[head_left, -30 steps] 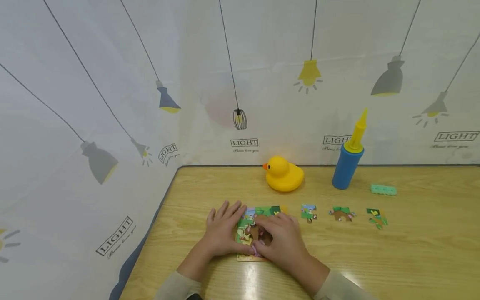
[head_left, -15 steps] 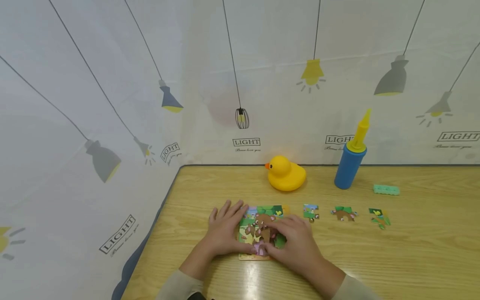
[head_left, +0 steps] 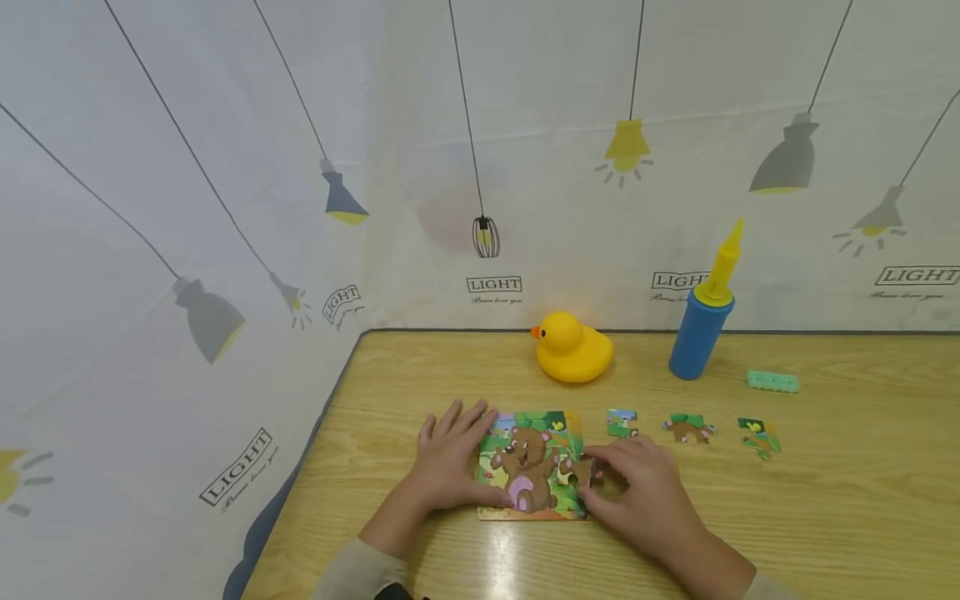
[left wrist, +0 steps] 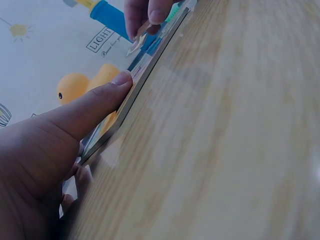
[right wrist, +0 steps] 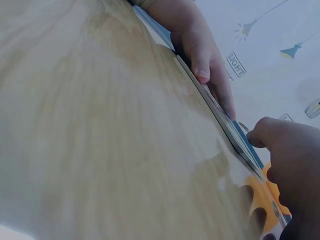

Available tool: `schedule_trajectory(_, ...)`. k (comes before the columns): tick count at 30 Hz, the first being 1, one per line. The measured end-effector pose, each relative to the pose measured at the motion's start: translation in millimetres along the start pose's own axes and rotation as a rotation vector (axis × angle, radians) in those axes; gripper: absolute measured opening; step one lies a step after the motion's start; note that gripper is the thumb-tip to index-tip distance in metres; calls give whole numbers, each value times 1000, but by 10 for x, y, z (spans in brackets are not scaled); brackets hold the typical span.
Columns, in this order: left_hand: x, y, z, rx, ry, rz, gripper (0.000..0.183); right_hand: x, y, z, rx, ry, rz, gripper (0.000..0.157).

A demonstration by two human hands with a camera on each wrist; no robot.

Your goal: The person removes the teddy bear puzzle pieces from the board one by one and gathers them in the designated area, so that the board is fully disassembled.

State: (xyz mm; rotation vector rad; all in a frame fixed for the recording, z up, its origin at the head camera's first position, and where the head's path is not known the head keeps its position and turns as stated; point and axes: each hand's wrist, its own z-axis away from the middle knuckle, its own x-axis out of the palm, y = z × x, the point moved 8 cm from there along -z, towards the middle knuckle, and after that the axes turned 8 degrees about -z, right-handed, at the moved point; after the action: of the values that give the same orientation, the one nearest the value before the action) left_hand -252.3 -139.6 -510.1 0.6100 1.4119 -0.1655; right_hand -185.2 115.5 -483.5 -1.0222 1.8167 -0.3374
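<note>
A bear puzzle (head_left: 531,454) in a thin tray lies flat on the table. My left hand (head_left: 448,467) rests along its left side with fingers spread, and the thumb (left wrist: 107,95) presses on the picture near the front edge. At the right edge of the puzzle my right hand (head_left: 647,487) pinches a brown jigsaw piece (head_left: 586,472) between thumb and fingertips. That piece overlaps the tray's right border in the head view; in the left wrist view it is held tilted above the tray. The right palm hides part of the table.
To the right lie a blue-green jigsaw piece (head_left: 621,422), a brown one (head_left: 688,429) and a green-orange one (head_left: 760,437). Behind stand a yellow rubber duck (head_left: 573,350), a blue hand pump (head_left: 699,337) and a mint toy block (head_left: 773,382). A printed wall sheet borders the table.
My right hand has moved right, from over the middle of the puzzle to its right edge with a brown piece, uncovering the bear. The left hand stays in place.
</note>
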Motion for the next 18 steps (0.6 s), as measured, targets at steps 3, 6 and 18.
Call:
schedule_trajectory(3, 11, -3, -3, 1, 3, -3, 131, -118, 67, 63, 1, 26, 11, 45)
schedule_trajectory(6, 10, -3, 7, -2, 3, -1, 130, -231, 130, 120, -5, 49, 31, 44)
schedule_trajectory(18, -5, 19, 3, 23, 15, 33, 108, -530, 393, 300, 62, 60, 24, 43)
